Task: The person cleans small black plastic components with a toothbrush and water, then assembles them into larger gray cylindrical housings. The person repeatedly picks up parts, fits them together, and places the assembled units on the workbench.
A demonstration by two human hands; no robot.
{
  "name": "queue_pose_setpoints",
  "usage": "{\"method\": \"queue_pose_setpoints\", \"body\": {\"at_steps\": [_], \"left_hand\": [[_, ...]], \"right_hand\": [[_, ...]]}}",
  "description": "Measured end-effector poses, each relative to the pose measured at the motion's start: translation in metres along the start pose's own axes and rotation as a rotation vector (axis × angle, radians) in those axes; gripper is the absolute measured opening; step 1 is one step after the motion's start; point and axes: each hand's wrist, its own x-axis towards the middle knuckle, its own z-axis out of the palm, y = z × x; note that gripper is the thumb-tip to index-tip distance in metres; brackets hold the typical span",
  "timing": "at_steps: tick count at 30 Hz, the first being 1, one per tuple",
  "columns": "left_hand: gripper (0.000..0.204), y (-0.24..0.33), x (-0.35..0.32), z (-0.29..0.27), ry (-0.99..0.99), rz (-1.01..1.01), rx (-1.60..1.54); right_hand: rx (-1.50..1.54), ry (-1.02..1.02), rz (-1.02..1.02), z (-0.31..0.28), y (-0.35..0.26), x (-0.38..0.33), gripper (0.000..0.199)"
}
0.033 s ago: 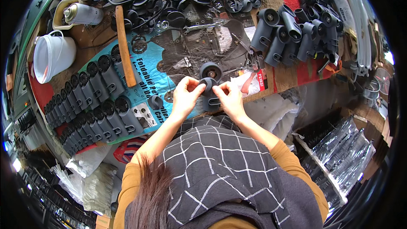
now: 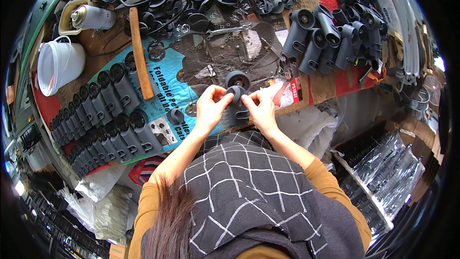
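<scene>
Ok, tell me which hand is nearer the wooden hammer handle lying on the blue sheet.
Left. The left hand grips the grey wheel bracket just right of the wooden handle. The right hand holds the bracket's far side, farther from the handle.

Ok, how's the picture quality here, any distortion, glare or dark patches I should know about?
Head view: strong fisheye bend, so the workbench edge curves and a black rim frames the picture. The centre is sharp and evenly lit around the hands, left and right, on the grey part. Mild glare on the white bucket; the lower left corner is dim and hard to read.
</scene>
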Motion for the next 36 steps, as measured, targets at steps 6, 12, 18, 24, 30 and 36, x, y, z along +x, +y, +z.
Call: {"method": "queue_pose_setpoints", "body": {"at_steps": [6, 12, 18, 24, 30, 36], "left_hand": [[0.039, -0.002, 0.033, 0.006, 0.13, 0.323, 0.407], [0.052, -0.013, 0.053, -0.003, -0.155, 0.259, 0.269], [0.047, -0.015, 0.058, -0.001, -0.138, 0.255, 0.25], [0.051, -0.008, 0.059, -0.01, -0.275, 0.087, 0.07], [0.05, -0.02, 0.051, -0.01, -0.238, 0.166, 0.17], [0.041, -0.019, 0.05, -0.007, -0.18, 0.256, 0.28]], "right_hand": [[-0.213, 0.095, -0.06, 0.001, 0.025, 0.023, 0.028], [0.482, -0.18, 0.181, 0.004, 0.037, 0.031, 0.038], [0.411, -0.151, 0.128, 0.008, 0.037, 0.035, 0.035], [0.444, -0.2, 0.13, 0.002, 0.032, 0.031, 0.033], [0.331, -0.177, 0.117, 0.011, 0.037, 0.024, 0.033], [0.29, -0.11, 0.106, 0.013, 0.032, 0.023, 0.031]]}}
